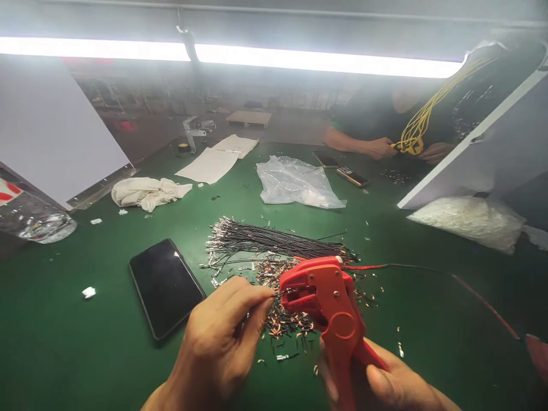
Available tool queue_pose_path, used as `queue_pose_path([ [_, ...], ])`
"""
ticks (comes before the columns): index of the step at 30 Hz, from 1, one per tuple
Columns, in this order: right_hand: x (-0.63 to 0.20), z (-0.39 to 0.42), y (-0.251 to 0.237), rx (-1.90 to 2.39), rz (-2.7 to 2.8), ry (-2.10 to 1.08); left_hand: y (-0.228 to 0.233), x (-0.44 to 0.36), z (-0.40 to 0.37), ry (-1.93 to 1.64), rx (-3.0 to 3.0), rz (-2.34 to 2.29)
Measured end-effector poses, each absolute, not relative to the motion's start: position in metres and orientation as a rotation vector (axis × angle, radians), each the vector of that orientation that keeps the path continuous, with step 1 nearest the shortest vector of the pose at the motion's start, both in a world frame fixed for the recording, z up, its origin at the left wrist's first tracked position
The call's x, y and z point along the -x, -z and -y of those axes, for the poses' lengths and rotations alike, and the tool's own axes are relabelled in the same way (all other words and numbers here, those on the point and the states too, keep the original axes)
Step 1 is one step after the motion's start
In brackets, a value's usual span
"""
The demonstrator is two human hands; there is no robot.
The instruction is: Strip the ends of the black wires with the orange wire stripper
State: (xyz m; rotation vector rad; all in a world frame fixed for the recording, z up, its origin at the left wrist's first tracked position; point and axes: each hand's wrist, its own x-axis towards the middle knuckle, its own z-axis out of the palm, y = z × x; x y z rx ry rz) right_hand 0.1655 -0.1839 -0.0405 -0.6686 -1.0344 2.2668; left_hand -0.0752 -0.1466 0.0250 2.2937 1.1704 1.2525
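Observation:
My right hand (389, 377) is wrapped round the handles of a red wire stripper (336, 302), whose jaws point left. Between the thumb and forefinger of my left hand (226, 331) is pinched a thin wire (278, 293), mostly hidden by the fingers, its end reaching into the jaws. Behind the tool lies a bundle of black wires (274, 237) with metal terminals at the left ends. Under the jaws is a heap of cut wire scraps (282, 322), black and copper-coloured. A loose terminal (286, 357) sits in front of the heap.
A black phone (166, 288) lies left of my left hand. Farther back are a white cloth (149, 193), paper sheets (218, 157), a clear plastic bag (297, 182) and a filled bag (468, 220). Across the table, a person's hands (381, 148) hold yellow wires (419, 123).

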Motion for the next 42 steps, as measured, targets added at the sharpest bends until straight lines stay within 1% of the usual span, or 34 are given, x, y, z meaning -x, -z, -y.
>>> queue_pose_path([
  [5, -0.161, 0.187, 0.037, 0.669, 0.944, -2.297, -0.024, 0.078, 0.147, -1.271, -2.33, -1.171],
  [18, -0.164, 0.18, 0.016, 0.725, 1.159, -2.202, -0.025, 0.084, 0.146, -1.266, -2.487, -1.2],
  [23, -0.163, 0.184, 0.023, 0.728, 1.091, -2.224, -0.025, 0.085, 0.146, -1.248, -2.642, -1.245],
  [30, -0.162, 0.183, 0.03, 0.748, 1.036, -2.233, -0.028, 0.088, 0.144, -1.321, -2.766, -1.21],
  [42, -0.16, 0.184, 0.035, 0.781, 1.228, -2.112, -0.025, 0.085, 0.146, -1.29, -2.674, -1.271],
])
